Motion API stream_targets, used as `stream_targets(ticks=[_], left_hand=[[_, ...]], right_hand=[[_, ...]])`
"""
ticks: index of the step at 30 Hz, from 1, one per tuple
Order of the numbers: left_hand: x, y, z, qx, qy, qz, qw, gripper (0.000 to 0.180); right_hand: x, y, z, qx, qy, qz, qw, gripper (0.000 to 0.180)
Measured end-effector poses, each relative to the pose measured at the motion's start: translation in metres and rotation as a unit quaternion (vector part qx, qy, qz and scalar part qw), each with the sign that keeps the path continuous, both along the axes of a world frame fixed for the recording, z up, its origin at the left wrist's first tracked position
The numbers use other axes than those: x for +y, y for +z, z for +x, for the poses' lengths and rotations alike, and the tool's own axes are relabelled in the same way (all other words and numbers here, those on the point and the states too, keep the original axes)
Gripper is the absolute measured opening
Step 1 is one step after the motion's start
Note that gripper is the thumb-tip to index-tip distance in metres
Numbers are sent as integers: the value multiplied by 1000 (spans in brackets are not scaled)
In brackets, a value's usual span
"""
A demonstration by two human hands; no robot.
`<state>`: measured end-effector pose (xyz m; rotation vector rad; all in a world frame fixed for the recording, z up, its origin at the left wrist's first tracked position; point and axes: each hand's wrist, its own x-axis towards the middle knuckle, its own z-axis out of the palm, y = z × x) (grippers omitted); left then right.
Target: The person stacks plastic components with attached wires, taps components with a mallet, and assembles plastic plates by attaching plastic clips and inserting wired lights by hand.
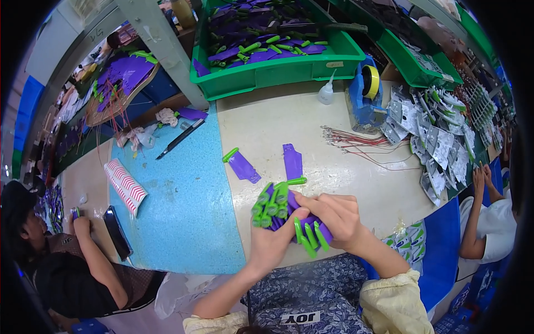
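Observation:
Over the front of the table, my left hand (271,244) is wrapped round a bunch of flat purple pieces with green rounded ends (270,206). My right hand (338,220) presses in close against it, closed on several more of these pieces (312,234), whose green ends point down toward me. Where the two hands meet, fingers hide part of the bunch. Just beyond them on the table lie a tilted purple piece with a green end (243,168) and a second purple piece (292,160), standing lengthwise away from me.
A green bin (278,78) full of similar pieces stands at the back. Nearby are a white squeeze bottle (326,93), a blue tape dispenser (361,106), red wires (356,139) and piled grey metal-like parts (439,145). A blue mat (172,195) covers the left. Other people sit at both sides.

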<state>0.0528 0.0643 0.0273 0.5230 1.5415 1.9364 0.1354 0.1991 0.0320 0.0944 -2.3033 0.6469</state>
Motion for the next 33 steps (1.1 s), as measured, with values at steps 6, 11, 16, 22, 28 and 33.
stream_targets(ticks=[6,11,16,22,28,33], left_hand=[[4,-34,-82,380,80,-345,854,37],[38,-81,-139,368,153,-336,853,35],[52,-20,-47,-60,31,105,992,37],[14,5,-20,-311,-94,240,915,33],[-2,-9,-10,-265,-122,197,936,67],[-11,-20,11,-86,-67,71,992,53]], right_hand=[[21,-23,20,-53,-141,-169,974,18],[-5,-18,-7,-67,-119,-286,948,17],[6,-28,20,-141,-165,-410,886,23],[20,-14,23,-249,182,-726,614,17],[13,0,36,-293,-78,-433,849,45],[-3,8,15,-97,9,61,993,40]])
